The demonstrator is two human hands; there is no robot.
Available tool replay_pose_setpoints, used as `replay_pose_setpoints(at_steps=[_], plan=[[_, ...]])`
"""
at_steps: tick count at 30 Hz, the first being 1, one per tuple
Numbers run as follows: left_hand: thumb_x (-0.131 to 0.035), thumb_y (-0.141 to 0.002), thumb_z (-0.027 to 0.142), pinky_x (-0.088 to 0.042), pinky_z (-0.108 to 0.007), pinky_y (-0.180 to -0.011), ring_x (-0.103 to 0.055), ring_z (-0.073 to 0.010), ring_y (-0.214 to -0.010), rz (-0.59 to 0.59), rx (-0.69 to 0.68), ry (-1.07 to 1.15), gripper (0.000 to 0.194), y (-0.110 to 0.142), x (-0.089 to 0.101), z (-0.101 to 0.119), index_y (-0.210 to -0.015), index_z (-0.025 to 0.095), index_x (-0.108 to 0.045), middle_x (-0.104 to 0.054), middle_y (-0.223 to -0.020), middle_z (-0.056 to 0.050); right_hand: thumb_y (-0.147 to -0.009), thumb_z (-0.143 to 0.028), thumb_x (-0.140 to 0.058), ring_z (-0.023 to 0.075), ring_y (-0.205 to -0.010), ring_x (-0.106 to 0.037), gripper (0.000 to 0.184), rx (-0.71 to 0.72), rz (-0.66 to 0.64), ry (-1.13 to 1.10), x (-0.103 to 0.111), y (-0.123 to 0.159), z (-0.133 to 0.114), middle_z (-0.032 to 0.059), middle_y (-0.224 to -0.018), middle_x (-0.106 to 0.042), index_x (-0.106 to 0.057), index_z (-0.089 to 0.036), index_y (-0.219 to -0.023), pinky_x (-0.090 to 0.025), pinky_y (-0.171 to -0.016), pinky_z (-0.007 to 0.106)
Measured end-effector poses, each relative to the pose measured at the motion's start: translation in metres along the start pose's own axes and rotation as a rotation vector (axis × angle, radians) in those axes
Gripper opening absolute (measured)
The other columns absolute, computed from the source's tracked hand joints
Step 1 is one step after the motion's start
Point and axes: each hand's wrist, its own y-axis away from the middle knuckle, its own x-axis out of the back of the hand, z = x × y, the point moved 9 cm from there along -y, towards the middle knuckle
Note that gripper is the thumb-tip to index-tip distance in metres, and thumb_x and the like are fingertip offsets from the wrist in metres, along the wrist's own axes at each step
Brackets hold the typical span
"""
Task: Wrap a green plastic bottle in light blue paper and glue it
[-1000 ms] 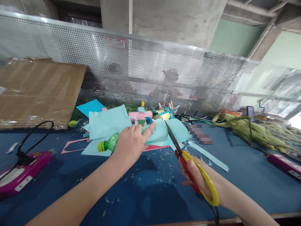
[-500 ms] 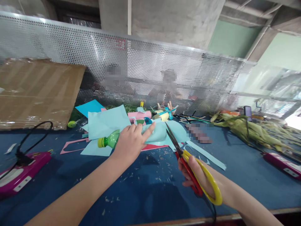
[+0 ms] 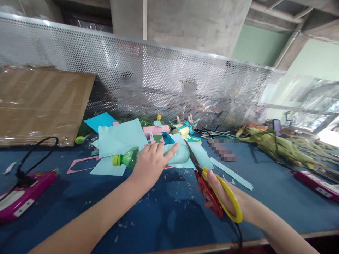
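Note:
My left hand (image 3: 150, 160) lies over a green plastic bottle (image 3: 131, 157) with a yellow-green cap, which rests on its side. Light blue paper (image 3: 181, 153) curves round the bottle's right part, and my thumb presses on it. The bottle's middle is hidden under the hand. In my right hand (image 3: 215, 187) are scissors (image 3: 195, 160) with one red and one yellow handle. Their dark blades point up and left at the paper's right end. How far the blades are apart is hard to see.
Loose blue sheets (image 3: 120, 137) and a pink paper offcut (image 3: 71, 165) lie left. Pink rolls (image 3: 157, 129) and a blue strip (image 3: 233, 174) are nearby. Purple power strips (image 3: 34, 190) flank the blue table (image 3: 169, 211). Corn husks (image 3: 272, 144) lie right; a perforated metal screen (image 3: 164, 70) stands behind.
My left hand and the bottle have shifted slightly right. The scissors have moved a little left, closer to the hand. A teal and yellow piece behind the paper now shows more.

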Motion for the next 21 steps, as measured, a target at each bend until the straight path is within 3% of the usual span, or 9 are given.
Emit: replay_pose_setpoints(at_steps=[5,11,21], plan=[[-0.05,-0.091,0.01,-0.05,-0.039,-0.081,-0.062,-0.028,-0.097,0.02,-0.015,-0.023,0.063,0.0,0.002,0.002,-0.148,0.03,-0.034,-0.064,-0.117,-0.014,-0.077,-0.08,-0.043,0.0139,-0.052,-0.05,0.059,0.008,0.002,-0.077,-0.002,-0.004,0.001,-0.0014,-0.062,-0.047,-0.054,-0.023,-0.071,-0.059,-0.064,0.036],[-0.054,-0.09,0.013,-0.051,-0.038,-0.078,-0.063,-0.027,-0.096,0.056,0.008,-0.011,0.063,0.001,0.004,-0.001,-0.147,0.031,-0.036,-0.065,-0.116,-0.012,-0.068,-0.084,-0.047,0.0101,-0.046,-0.042,0.062,-0.107,0.069,-0.155,-0.007,-0.004,0.005,-0.0047,-0.053,-0.042,-0.046,-0.023,-0.062,-0.055,-0.055,0.028],[-0.054,-0.09,0.011,-0.049,-0.038,-0.077,-0.062,-0.0275,-0.096,0.073,0.02,0.01,0.063,0.001,0.002,-0.003,-0.147,0.032,-0.037,-0.064,-0.117,-0.013,-0.066,-0.09,-0.035,0.0088,-0.038,-0.041,0.068,-0.089,0.071,-0.095,-0.013,-0.002,0.002,-0.0066,-0.045,-0.037,-0.039,-0.023,-0.056,-0.052,-0.042,0.025]])
